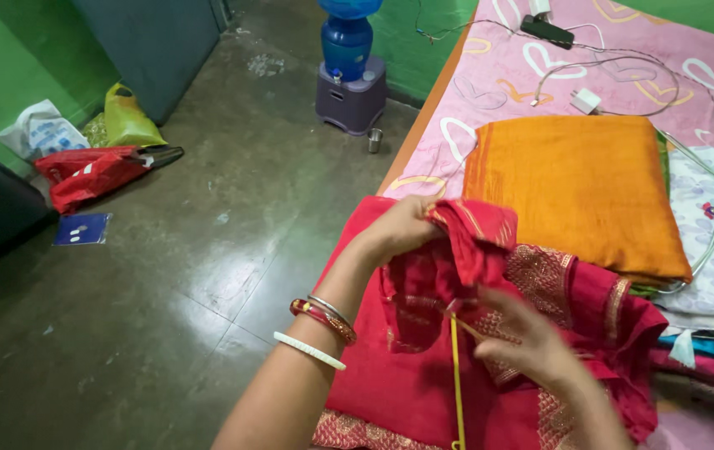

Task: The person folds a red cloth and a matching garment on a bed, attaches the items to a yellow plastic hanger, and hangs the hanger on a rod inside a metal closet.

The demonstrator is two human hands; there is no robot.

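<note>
Her left hand (403, 227) pinches a raised fold of the red garment (457, 333), which lies on the bed's edge beside a folded orange cloth (578, 187). The blurred right hand (523, 337) grips a yellow strip (457, 375) hanging straight down against the garment.

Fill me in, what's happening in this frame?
A person sits at a bed with a pink sheet, working a red embroidered garment. The left hand pinches up a fold of it; the right hand, blurred, is at a yellow strip beside the fabric. A folded orange cloth lies behind.
</note>
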